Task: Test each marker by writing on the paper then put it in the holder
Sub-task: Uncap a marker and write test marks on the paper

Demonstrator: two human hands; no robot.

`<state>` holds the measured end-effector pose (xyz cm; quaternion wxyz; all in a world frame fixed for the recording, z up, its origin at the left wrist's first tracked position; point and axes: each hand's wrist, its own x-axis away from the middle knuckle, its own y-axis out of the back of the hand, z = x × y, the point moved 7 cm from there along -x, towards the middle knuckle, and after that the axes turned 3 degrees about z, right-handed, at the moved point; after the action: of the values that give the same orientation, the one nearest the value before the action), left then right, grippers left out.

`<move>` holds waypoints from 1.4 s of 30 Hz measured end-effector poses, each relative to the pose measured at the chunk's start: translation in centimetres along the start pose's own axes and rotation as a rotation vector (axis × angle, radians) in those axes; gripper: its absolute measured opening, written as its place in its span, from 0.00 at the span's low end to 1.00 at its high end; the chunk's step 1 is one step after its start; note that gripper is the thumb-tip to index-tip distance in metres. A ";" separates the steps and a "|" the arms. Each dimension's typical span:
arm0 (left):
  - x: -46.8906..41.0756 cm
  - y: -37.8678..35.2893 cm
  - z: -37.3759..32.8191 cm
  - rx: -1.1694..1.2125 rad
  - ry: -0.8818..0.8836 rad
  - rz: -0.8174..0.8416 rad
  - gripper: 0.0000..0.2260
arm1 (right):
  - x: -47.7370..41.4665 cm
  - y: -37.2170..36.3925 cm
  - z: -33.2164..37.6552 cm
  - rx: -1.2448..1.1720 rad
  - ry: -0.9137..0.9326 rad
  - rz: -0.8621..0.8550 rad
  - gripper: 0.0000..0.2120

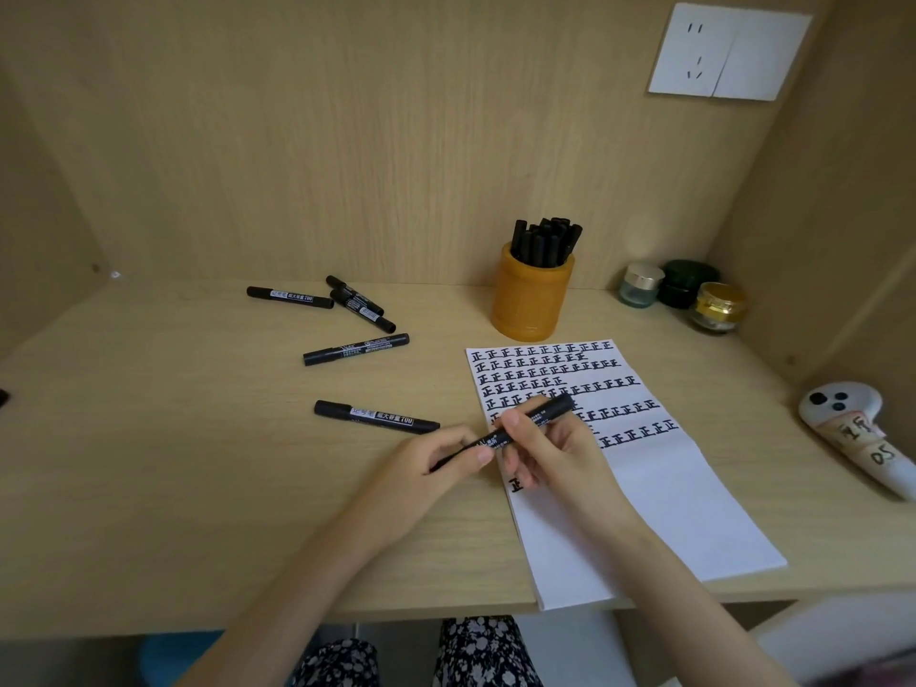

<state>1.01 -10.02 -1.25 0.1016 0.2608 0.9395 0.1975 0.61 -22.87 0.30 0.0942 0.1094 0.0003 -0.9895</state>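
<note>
Pinching slim cylindrical black marker (545, 410)

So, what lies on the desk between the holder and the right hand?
In the head view, the upper part of the paper, full of black written marks, lies between the holder and the right hand.

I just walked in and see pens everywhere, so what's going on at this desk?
A person holds one black marker in both hands above the paper: the left hand pinches its near end, the right hand grips the barrel. The paper's upper part is filled with rows of test characters. Many markers stand in the orange holder, and five loose markers lie on the desk.
</note>
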 end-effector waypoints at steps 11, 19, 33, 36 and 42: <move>0.5 0.2 0.8 -0.055 0.056 -0.089 0.19 | 1.2 4.5 0.1 -0.179 -0.088 -0.382 0.17; 0.2 -0.2 0.7 -0.196 0.046 -0.042 0.06 | 2.7 5.5 -1.4 -0.209 -0.180 -0.361 0.12; 0.5 -2.5 1.0 -0.638 -0.086 0.123 0.24 | 2.8 5.8 -1.5 0.244 -0.112 -0.518 0.14; 0.5 -2.5 1.0 -0.641 -0.082 0.115 0.21 | 2.7 5.6 -1.8 0.297 -0.113 -0.507 0.12; 0.4 -2.4 1.2 -0.633 -0.059 0.106 0.17 | 2.7 5.4 -1.8 0.313 -0.107 -0.498 0.12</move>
<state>-0.01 -11.30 -3.33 0.1944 0.2706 0.8131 0.4773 -0.54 -28.66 -1.89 -0.1697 0.0666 -0.1303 -0.9746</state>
